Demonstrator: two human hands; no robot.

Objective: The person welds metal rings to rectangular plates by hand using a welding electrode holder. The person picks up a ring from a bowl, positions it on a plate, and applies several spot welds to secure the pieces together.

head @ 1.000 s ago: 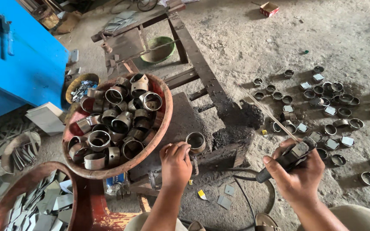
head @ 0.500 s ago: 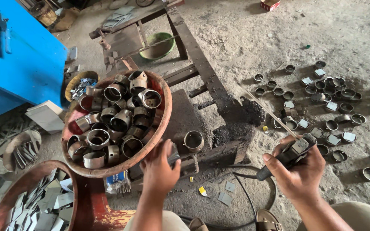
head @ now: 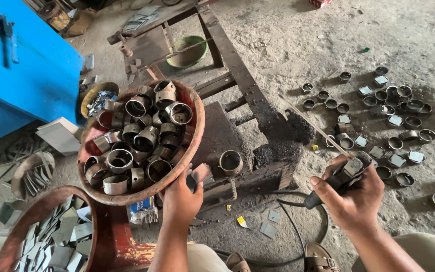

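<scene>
— Where the round rust-red metal bowl of short steel rings [head: 193, 132] is taken as reference, what is gripped by the left hand [head: 181, 197]?

— A small flat metal plate [head: 201, 173] is pinched at the bowl's near rim. A single steel ring [head: 230, 162] is stood just right of the bowl, untouched.

— And the right hand [head: 354, 195]?

— Well right of the bowl, a dark welding electrode holder [head: 342, 176] is clasped in a closed fist. Finished capped rings [head: 388, 116] are scattered further right.
</scene>
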